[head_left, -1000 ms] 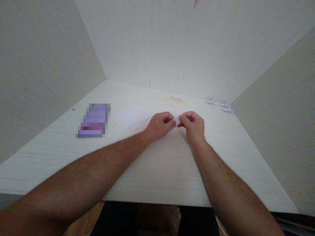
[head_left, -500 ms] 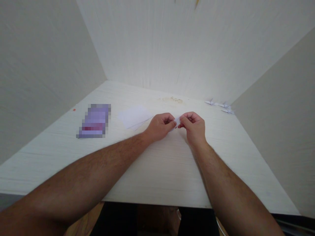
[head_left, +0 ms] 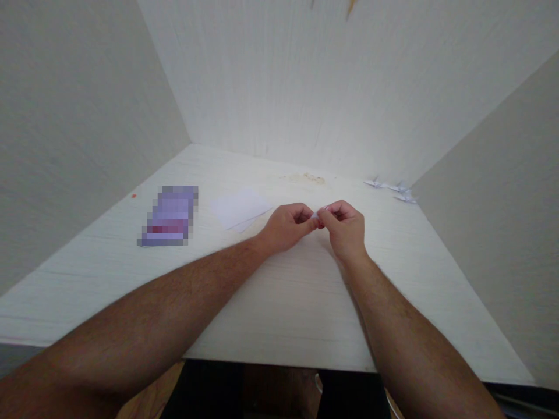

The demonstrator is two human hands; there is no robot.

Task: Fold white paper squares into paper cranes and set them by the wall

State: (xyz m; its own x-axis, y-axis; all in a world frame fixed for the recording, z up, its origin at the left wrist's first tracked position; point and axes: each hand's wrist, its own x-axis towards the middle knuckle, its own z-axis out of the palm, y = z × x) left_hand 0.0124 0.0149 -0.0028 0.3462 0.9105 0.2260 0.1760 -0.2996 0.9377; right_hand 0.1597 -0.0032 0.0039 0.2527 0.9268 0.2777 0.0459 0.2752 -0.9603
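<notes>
Between my fingertips is a small piece of folded white paper, mostly covered by them. My left hand pinches it from the left, thumb against fingers. From the other side my right hand is closed on the same paper, its thumb and forefinger almost meeting the left thumb. Both hands are just above the white table, over its middle. A few white paper sheets lie flat to the left of my left hand. Several small folded paper cranes rest at the back right.
A blurred-out purple item lies on the left of the white table. Brownish marks spot the surface near the back wall, and a small orange speck is at the left edge. Panels enclose the table on three sides.
My hands have drawn closer together at the fingertips, and less of the folded paper shows between them. The things on the table stay where they were.
</notes>
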